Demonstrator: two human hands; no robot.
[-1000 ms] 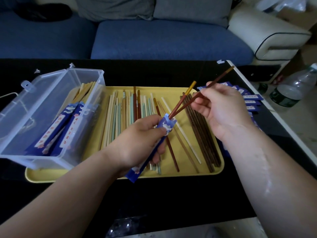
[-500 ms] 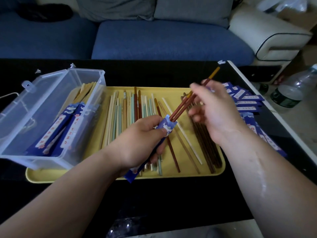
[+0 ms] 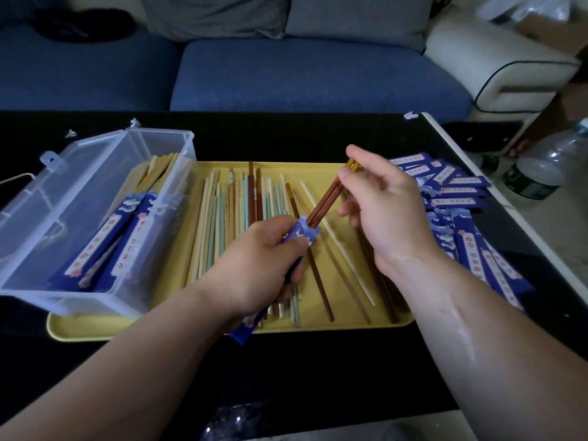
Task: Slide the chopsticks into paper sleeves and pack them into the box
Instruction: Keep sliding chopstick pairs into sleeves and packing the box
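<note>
Left hand [image 3: 261, 262]: fingers curled round a blue paper sleeve [image 3: 302, 236], held tilted above the yellow tray [image 3: 350, 324].
Right hand [image 3: 386, 208]: thumb and fingertips pinching the yellow tops of a red-brown chopstick pair [image 3: 326, 200], whose lower ends sit inside the sleeve mouth.
Loose chopsticks [image 3: 222, 218]: assorted colours, lying lengthwise on the tray.
Clear plastic box [image 3: 63, 192]: lid open, on the tray's left end, containing sleeved pairs [image 3: 108, 243].
Spare sleeves [image 3: 455, 189]: heaped on the black table [image 3: 286, 370], right of the tray.
</note>
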